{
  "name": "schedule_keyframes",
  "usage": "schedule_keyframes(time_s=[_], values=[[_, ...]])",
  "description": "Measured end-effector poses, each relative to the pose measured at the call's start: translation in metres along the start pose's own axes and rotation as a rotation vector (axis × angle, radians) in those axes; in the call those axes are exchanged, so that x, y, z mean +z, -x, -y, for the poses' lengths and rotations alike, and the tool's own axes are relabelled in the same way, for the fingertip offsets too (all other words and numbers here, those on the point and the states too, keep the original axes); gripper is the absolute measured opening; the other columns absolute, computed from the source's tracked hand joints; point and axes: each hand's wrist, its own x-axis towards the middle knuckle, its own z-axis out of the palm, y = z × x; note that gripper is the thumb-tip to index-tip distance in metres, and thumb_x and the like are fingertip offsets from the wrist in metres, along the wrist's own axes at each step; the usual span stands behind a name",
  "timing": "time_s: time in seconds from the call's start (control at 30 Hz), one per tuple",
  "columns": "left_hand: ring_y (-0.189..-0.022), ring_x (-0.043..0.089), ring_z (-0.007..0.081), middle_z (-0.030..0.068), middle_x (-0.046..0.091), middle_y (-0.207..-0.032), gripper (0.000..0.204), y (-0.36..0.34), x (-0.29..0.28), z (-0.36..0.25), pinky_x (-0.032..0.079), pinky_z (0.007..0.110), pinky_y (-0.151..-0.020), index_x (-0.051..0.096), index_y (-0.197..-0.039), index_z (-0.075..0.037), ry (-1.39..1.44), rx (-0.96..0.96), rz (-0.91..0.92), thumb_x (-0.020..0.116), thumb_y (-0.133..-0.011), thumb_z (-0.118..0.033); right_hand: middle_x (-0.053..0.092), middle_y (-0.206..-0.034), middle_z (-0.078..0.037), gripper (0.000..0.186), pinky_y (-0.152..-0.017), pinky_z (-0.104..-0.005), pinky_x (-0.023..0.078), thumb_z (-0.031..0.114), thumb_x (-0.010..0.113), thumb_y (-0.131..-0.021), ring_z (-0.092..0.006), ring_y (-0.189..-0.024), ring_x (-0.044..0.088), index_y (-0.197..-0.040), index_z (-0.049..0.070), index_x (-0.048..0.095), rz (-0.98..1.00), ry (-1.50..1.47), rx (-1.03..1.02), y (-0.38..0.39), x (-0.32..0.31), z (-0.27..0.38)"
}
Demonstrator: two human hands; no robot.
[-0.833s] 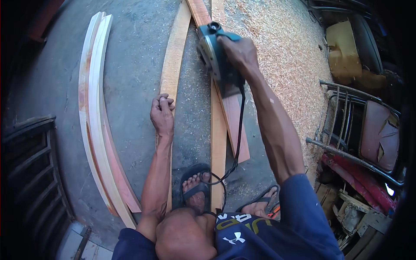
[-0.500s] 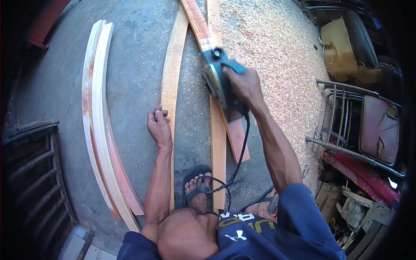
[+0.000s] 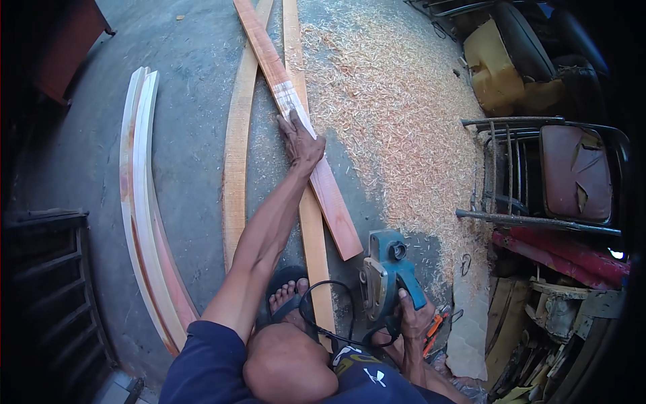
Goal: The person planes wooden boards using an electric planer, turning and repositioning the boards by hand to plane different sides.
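My left hand [image 3: 301, 143] is on a reddish wooden plank [image 3: 334, 198], its fingers and thumb across the board's width. Part of that plank's face looks pale and freshly planed, just beyond my fingers. The plank lies slantwise over two lighter boards, a left board [image 3: 235, 161] and a middle board [image 3: 313, 236]. Down at the right, my right hand [image 3: 414, 315] is closed round the handle of a teal electric planer [image 3: 385, 259]. The planer is off the plank, beside its near end. Its black cord [image 3: 351, 299] loops back past my foot.
Curved pale boards [image 3: 138, 195] lie together at the left. Wood shavings [image 3: 397, 128] spread over the floor at the right. Beyond them stand a metal-framed chair [image 3: 575, 172] and torn foam [image 3: 494, 64]. An orange-handled tool [image 3: 434, 333] lies near my right hand. A dark slatted frame [image 3: 50, 289] stands at left.
My right hand has brought the planer off the plank, down toward me and to the right. My left hand has moved from beside the left board onto the reddish plank.
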Motion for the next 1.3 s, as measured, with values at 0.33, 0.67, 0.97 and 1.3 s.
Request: schedule_keyframes(time_s=[0.33, 0.67, 0.97, 1.3], values=[[-0.149, 0.015, 0.0536, 0.0387, 0.010, -0.159, 0.091, 0.255, -0.045, 0.038, 0.019, 0.050, -0.123, 0.010, -0.156, 0.005, 0.221, 0.109, 0.202, 0.066, -0.088, -0.019, 0.061, -0.063, -0.004, 0.038, -0.052, -0.0306, 0.043, 0.034, 0.078, -0.088, -0.0115, -0.054, 0.056, -0.097, -0.002, 0.070, 0.030, -0.093, -0.012, -0.057, 0.004, 0.068], [-0.122, 0.050, 0.0427, 0.0279, 0.052, -0.129, 0.046, 0.145, -0.151, 0.114, 0.035, 0.052, -0.109, 0.045, -0.135, 0.006, -0.140, 0.016, -0.312, 0.055, -0.093, -0.010, 0.069, -0.071, -0.021, 0.038, -0.061, -0.0418, 0.053, 0.036, 0.079, -0.085, -0.0336, -0.067, 0.072, -0.093, -0.001, 0.071, 0.225, 0.154, -0.230, -0.083, 0.116, 0.117], [-0.119, 0.052, 0.0397, 0.0211, 0.058, -0.124, 0.029, 0.105, -0.135, 0.136, 0.037, 0.050, -0.106, 0.059, -0.117, 0.004, -0.238, -0.139, -0.319, 0.047, -0.097, -0.014, 0.065, -0.064, -0.012, 0.046, -0.059, -0.0377, 0.049, 0.041, 0.074, -0.087, -0.0168, -0.060, 0.060, -0.089, -0.004, 0.074, 0.272, 0.174, -0.304, -0.214, 0.238, 0.277], [-0.112, 0.058, 0.0395, 0.0228, 0.062, -0.116, 0.022, 0.109, -0.149, 0.134, 0.043, 0.048, -0.101, 0.061, -0.106, 0.004, -0.026, -0.201, -0.345, 0.044, -0.094, -0.004, 0.068, -0.070, -0.012, 0.052, -0.059, -0.0364, 0.049, 0.047, 0.071, -0.084, -0.0189, -0.062, 0.064, -0.079, -0.005, 0.073, 0.240, 0.194, -0.480, -0.376, 0.376, 0.433]])
